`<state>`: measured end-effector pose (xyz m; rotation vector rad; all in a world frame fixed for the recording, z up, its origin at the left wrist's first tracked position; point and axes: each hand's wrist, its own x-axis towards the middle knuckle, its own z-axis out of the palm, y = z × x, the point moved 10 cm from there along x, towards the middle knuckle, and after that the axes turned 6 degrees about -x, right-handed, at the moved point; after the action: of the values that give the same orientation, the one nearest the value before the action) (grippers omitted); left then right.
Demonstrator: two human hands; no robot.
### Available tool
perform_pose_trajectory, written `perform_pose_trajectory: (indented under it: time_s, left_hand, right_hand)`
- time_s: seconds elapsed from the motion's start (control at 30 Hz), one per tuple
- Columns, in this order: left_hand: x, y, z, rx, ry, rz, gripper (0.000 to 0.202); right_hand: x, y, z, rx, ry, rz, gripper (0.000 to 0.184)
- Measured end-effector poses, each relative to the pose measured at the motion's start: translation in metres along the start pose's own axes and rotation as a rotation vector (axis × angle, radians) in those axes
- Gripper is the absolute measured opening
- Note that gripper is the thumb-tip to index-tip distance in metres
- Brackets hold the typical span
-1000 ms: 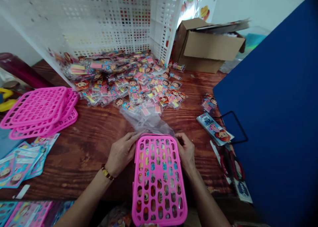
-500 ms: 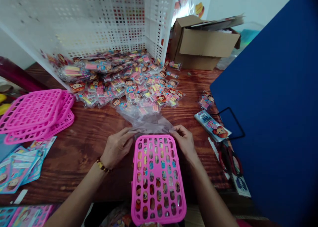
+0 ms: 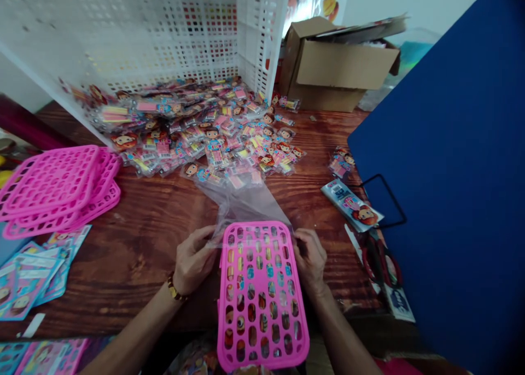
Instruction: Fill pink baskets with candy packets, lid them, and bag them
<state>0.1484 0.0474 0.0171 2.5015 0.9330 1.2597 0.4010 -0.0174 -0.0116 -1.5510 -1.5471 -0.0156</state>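
Note:
A pink plastic basket with a slotted lid (image 3: 259,276) stands in front of me, with colourful packets showing through its slots. A clear plastic bag (image 3: 246,203) reaches over the basket's far end. My left hand (image 3: 194,263) pinches the bag's edge at the far left corner, a bracelet on its wrist. On the other side, my right hand (image 3: 309,257) has its fingers curled round the bag's edge by the far right corner. Beyond the bag lies a heap of small clear packets (image 3: 213,129) with pink and yellow sticks.
A white plastic crate (image 3: 164,36) lies tipped behind the packets. Pink slotted lids (image 3: 53,183) are stacked left, near printed cards (image 3: 36,276). At right are a card bundle (image 3: 350,205), scissors (image 3: 381,263), a blue panel (image 3: 447,173) and a cardboard box (image 3: 340,66).
Both hands have come nearer to me along the basket's sides. The bag's edge has been drawn over the far end of the lid, and the bag is stretched out more.

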Motion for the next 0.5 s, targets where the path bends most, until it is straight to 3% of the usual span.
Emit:
perform_pose_trajectory:
  time_s: [0.23,0.37,0.5]
  left_hand:
    - [-0.024,0.002,-0.001,0.063,0.059,-0.037,0.024]
    - [-0.034,0.009,0.001,0.042,0.025,-0.079,0.021]
    - [-0.038,0.014,-0.008,-0.011,0.136,-0.123,0.019]
  right_hand:
    - [0.0,-0.004,-0.004,-0.095,0.03,0.01,0.017]
    - [-0.002,0.0,0.001,-0.121,-0.037,0.04,0.012]
    - [-0.015,0.013,0.016,-0.116,-0.167,0.202,0.016]
